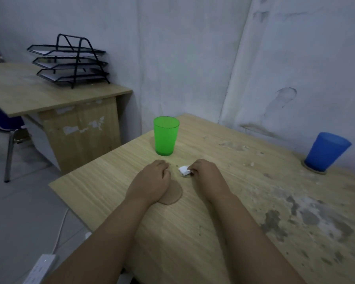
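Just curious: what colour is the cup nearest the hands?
The cup is green, seen in the head view.

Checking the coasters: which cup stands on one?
The blue cup, far right, stands on a coaster. The green cup sits on bare table, and the other coaster lies apart from it under the left hand.

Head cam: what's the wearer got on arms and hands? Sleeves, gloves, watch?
Nothing worn shows. Left hand and right hand: no gloves, no rings visible. Left forearm and right forearm: bare to the frame edge, no sleeves, watch or bands.
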A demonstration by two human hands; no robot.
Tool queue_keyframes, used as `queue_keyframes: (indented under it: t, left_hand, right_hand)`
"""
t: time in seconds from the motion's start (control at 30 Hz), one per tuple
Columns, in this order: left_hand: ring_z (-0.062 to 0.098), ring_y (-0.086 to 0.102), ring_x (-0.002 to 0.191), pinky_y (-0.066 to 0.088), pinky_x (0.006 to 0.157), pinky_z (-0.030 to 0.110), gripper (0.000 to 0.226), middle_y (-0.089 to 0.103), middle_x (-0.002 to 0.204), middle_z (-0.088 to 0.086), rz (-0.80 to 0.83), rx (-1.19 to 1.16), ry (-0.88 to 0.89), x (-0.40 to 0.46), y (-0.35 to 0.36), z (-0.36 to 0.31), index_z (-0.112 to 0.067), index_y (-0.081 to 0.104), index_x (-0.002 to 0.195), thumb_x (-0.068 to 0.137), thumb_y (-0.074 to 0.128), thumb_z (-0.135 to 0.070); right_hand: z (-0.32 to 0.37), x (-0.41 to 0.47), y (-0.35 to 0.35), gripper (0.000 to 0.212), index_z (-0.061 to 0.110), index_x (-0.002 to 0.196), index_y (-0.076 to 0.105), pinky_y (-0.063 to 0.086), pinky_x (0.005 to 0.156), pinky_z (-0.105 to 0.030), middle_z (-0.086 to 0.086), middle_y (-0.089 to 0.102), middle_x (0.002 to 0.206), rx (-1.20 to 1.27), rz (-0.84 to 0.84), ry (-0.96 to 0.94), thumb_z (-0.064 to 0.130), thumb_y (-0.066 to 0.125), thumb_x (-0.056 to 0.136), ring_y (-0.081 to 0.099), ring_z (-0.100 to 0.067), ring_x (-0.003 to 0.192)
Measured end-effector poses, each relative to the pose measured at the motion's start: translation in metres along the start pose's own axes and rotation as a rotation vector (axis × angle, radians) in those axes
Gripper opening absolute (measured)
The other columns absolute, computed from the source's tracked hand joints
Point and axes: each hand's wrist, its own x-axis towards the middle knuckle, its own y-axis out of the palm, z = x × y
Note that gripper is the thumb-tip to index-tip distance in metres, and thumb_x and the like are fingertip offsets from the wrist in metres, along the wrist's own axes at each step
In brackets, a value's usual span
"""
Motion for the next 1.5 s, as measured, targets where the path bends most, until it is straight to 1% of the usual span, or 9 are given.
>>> queue_keyframes:
  t: [0.13,0.3,0.43,0.6,0.77,1.03,1.23,1.4,1.5]
  left_hand:
    - [0.019,0.039,0.132,0.027,0.107,0.028,0.044,0.044,0.146,0.004,0.052,0.070,0.064,0.001,0.002,0.000,-0.014,0.051,0.135,0.093,0.043,-0.025]
    - [0.019,0.030,0.136,0.018,0.109,0.030,0.053,0.040,0.147,0.006,0.097,0.231,0.191,0.004,0.002,0.002,-0.012,0.042,0.140,0.094,0.038,-0.040]
    - [0.018,0.017,0.144,0.013,0.117,0.037,0.091,0.026,0.156,0.004,0.198,0.260,0.157,0.003,0.002,0.005,-0.018,0.032,0.146,0.078,0.017,-0.077]
    - [0.014,0.016,0.144,0.009,0.115,0.028,0.099,0.021,0.157,0.003,0.161,0.184,0.120,-0.011,-0.002,0.001,-0.014,0.024,0.148,0.076,0.030,-0.081]
    - [0.011,0.004,0.146,-0.002,0.112,0.023,0.129,0.007,0.160,0.003,0.205,0.210,0.032,-0.035,-0.008,0.004,-0.012,0.007,0.151,0.055,0.026,-0.096]
    - [0.014,-0.003,0.146,0.000,0.119,0.035,0.119,0.005,0.160,0.005,0.221,0.299,0.100,-0.028,-0.005,0.005,-0.016,0.012,0.151,0.060,-0.001,-0.092]
    - [0.015,-0.007,0.146,-0.004,0.118,0.035,0.136,-0.001,0.160,0.006,0.272,0.340,0.110,-0.026,-0.005,0.006,-0.016,0.005,0.151,0.045,0.020,-0.101]
    - [0.013,-0.006,0.146,-0.004,0.117,0.033,0.134,0.002,0.160,0.003,0.252,0.309,0.098,-0.026,-0.006,0.004,-0.018,0.009,0.151,0.046,0.027,-0.100]
    - [0.012,-0.005,0.146,-0.004,0.117,0.032,0.132,0.003,0.160,0.003,0.247,0.288,0.090,-0.027,-0.007,0.004,-0.018,0.010,0.151,0.048,0.031,-0.098]
  right_hand:
    - [0.008,0.021,0.002,0.022,0.005,0.091,0.065,0.032,0.075,-0.026,-0.016,0.058,0.096,0.045,0.061,0.130,0.014,0.045,0.089,0.050,-0.017,0.088]
    - [0.008,0.007,-0.007,0.013,0.009,0.085,0.072,0.039,0.078,-0.034,-0.014,0.063,0.089,0.006,0.037,-0.129,0.010,0.059,0.081,0.055,-0.025,0.089]
    - [-0.010,0.003,-0.018,0.014,0.005,0.084,0.073,0.037,0.075,-0.032,-0.020,0.064,0.088,-0.007,0.061,-0.126,0.012,0.062,0.079,0.058,-0.030,0.087]
    - [0.003,0.011,0.001,0.017,0.004,0.089,0.072,0.028,0.072,-0.021,-0.017,0.064,0.095,0.006,-0.076,-0.038,0.000,0.059,0.078,0.057,-0.028,0.094]
    - [0.007,0.000,-0.009,0.013,0.003,0.083,0.073,0.030,0.071,-0.018,-0.019,0.068,0.089,0.046,0.023,-0.185,-0.002,0.067,0.074,0.062,-0.029,0.090]
    - [0.017,0.025,-0.001,0.026,0.005,0.109,0.067,0.036,0.082,-0.026,-0.017,0.061,0.111,-0.021,0.060,0.026,0.010,0.054,0.086,0.058,-0.024,0.105]
    - [0.010,0.005,-0.014,0.021,0.000,0.091,0.072,0.034,0.080,-0.024,-0.022,0.064,0.102,0.052,0.115,-0.078,0.011,0.058,0.080,0.059,-0.028,0.099]
    - [0.008,0.021,0.000,0.026,0.007,0.107,0.065,0.040,0.080,-0.025,-0.014,0.061,0.115,0.036,0.001,0.127,0.006,0.046,0.089,0.056,-0.024,0.105]
    - [0.020,0.022,0.007,0.025,0.008,0.099,0.070,0.039,0.079,-0.023,-0.013,0.065,0.106,0.052,-0.040,0.012,0.001,0.050,0.085,0.058,-0.026,0.100]
